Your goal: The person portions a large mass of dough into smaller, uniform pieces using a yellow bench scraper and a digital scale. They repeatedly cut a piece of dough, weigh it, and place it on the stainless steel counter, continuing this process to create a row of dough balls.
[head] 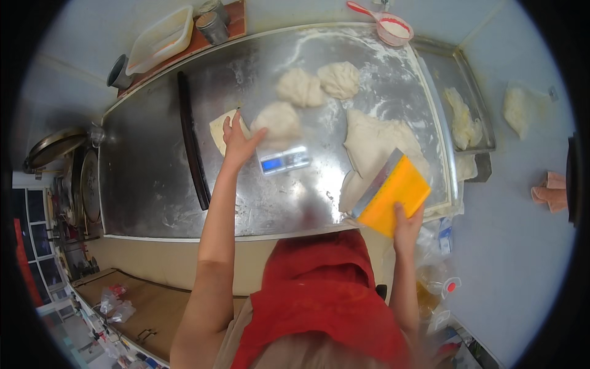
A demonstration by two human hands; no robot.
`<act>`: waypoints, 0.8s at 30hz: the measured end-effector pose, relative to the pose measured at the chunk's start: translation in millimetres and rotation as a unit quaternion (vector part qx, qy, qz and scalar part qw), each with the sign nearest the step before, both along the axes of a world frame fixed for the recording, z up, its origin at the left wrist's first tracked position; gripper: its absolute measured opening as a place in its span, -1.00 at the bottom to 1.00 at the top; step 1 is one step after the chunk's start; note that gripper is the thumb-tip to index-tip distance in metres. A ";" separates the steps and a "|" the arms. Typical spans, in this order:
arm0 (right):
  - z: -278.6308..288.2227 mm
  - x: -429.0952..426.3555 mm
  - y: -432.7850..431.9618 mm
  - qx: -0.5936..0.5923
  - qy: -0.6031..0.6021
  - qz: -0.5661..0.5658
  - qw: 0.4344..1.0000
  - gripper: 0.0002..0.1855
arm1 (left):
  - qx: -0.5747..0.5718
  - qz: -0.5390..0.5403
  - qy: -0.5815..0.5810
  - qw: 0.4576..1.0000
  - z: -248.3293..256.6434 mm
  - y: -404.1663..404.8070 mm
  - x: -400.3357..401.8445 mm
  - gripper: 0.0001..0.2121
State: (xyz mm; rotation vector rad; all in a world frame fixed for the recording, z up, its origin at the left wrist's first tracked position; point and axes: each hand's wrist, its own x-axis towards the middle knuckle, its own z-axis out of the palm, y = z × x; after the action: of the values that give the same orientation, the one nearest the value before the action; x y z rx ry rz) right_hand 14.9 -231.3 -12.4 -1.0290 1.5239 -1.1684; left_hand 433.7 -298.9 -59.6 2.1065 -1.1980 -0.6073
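My right hand (406, 226) grips a yellow dough scraper (396, 196) with a metal blade, its edge over a small strip of dough beside the large dough mass (380, 138). My left hand (240, 138) has its fingers spread, between a pale flat square piece (220, 131) and a blurred dough lump (277, 121); whether it touches either is unclear. A small digital scale (285, 160) with a lit blue display lies just below that lump. Two more dough lumps, one (300, 87) beside the other (339, 80), sit farther back on the metal worktop (143, 184).
A dark rod (191, 138) lies across the worktop left of my left hand. At the back right edge is a red-handled sieve (394, 30) with flour. A white plastic tub (161, 41) and metal cans (212, 27) stand behind; a metal tray (481, 110) is at right.
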 end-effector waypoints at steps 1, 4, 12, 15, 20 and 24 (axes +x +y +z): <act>0.3 -0.4 0.5 -0.003 -0.009 -0.007 1.000 -0.55 | -0.001 -0.005 -0.002 1.000 -0.7 -0.5 -0.1 -0.02; 0.9 -3.8 3.1 0.003 -0.017 -0.022 1.000 -0.57 | -0.004 -0.020 -0.007 1.000 -1.1 -3.5 -2.5 -0.01; -1.0 -9.9 11.9 0.013 0.000 -0.029 1.000 -0.58 | -0.028 -0.047 -0.087 0.995 -2.4 -14.4 -25.5 -0.12; 4.2 -4.6 13.7 0.023 0.038 0.001 0.999 -0.59 | -0.064 -0.088 -0.132 0.985 -3.6 -14.2 -38.5 -0.20; 3.3 4.9 14.8 0.029 0.039 0.037 0.998 -0.60 | -0.078 -0.122 -0.207 0.968 -11.1 -10.8 -52.5 -0.22; -0.1 6.5 16.1 0.034 0.040 0.057 0.997 -0.61 | 0.021 -0.128 -0.289 0.949 9.2 -7.9 -72.5 -0.17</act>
State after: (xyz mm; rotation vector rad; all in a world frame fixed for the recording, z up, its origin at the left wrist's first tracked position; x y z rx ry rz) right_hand 21.4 -215.2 -12.5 -1.1131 1.5355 -0.9998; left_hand 361.2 -306.7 -50.4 2.2592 -1.8096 -0.1112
